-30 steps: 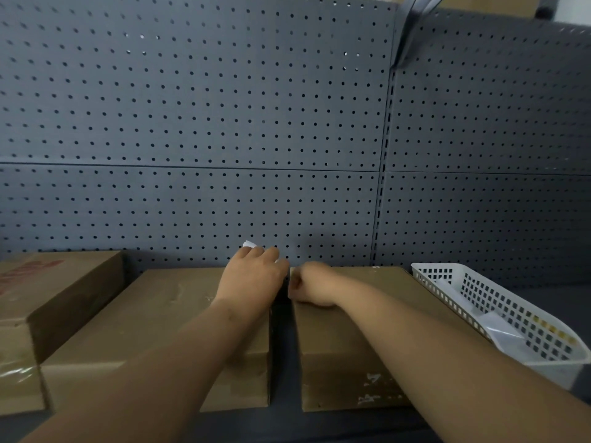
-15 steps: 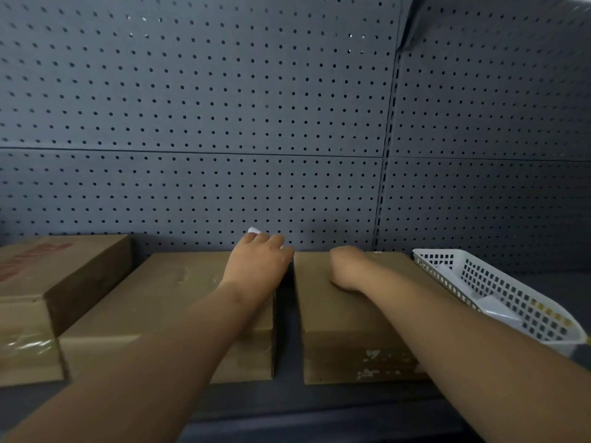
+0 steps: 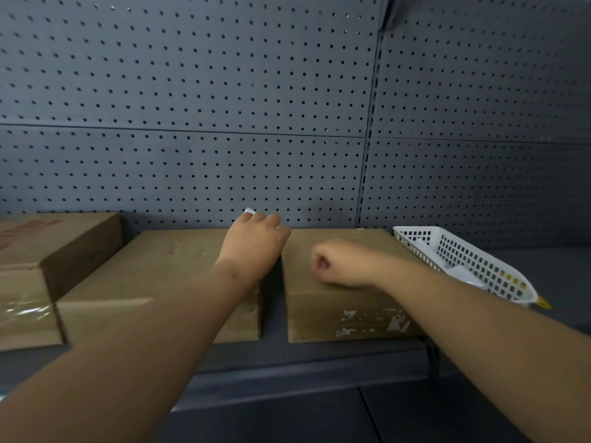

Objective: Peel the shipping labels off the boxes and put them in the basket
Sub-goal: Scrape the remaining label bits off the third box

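Three brown cardboard boxes lie on a grey shelf: a left box (image 3: 48, 251), a middle box (image 3: 153, 273) and a right box (image 3: 345, 302). My left hand (image 3: 256, 244) rests at the far right corner of the middle box, with a small white piece of label (image 3: 249, 211) sticking up past its fingertips. My right hand (image 3: 339, 262) is a closed fist on top of the right box, nothing visible in it. White label scraps (image 3: 374, 321) remain on the right box's front face. A white plastic basket (image 3: 499, 273) stands right of the boxes, with peeled labels inside.
A dark grey pegboard wall (image 3: 224, 123) rises directly behind the boxes. A narrow gap (image 3: 271, 302) separates the middle and right boxes. The shelf's front edge (image 3: 287, 372) runs below them. Clear tape shines on the left box's front (image 3: 22, 311).
My right hand has drawn back from the gap between the boxes, moving right and nearer onto the right box's top. My left hand has stayed at the middle box's far corner.
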A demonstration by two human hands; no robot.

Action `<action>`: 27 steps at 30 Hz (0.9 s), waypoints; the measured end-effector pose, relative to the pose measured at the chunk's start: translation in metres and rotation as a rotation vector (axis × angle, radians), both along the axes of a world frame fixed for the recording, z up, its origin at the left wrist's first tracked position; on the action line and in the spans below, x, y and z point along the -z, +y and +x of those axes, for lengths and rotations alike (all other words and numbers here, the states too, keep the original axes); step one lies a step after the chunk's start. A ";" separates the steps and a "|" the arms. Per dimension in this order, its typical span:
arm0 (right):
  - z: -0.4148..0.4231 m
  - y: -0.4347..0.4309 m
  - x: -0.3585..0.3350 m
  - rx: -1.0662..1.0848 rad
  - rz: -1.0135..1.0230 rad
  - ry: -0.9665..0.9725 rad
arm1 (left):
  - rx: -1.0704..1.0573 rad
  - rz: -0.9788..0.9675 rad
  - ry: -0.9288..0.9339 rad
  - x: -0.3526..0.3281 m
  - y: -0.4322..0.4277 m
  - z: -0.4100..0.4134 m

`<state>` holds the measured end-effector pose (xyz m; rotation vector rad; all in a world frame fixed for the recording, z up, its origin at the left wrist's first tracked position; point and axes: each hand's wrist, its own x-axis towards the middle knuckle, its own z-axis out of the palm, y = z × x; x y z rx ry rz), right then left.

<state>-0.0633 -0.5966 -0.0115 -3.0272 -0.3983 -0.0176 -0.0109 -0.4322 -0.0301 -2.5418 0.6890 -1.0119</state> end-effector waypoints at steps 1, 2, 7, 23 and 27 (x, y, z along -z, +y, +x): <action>0.003 -0.018 -0.002 0.100 -0.017 -0.010 | 0.003 0.002 -0.005 0.001 0.001 -0.001; 0.004 -0.036 -0.003 0.207 -0.043 -0.026 | 0.007 0.004 -0.010 0.002 0.002 -0.002; -0.019 -0.040 0.007 0.087 -0.046 -0.005 | 0.026 -0.006 -0.022 0.005 0.000 -0.006; 0.040 -0.039 0.000 0.367 -0.087 -0.047 | 0.043 -0.121 0.011 0.001 0.010 -0.004; 0.071 0.009 0.006 0.277 -0.006 -0.056 | 0.056 -0.157 0.011 0.002 0.020 -0.003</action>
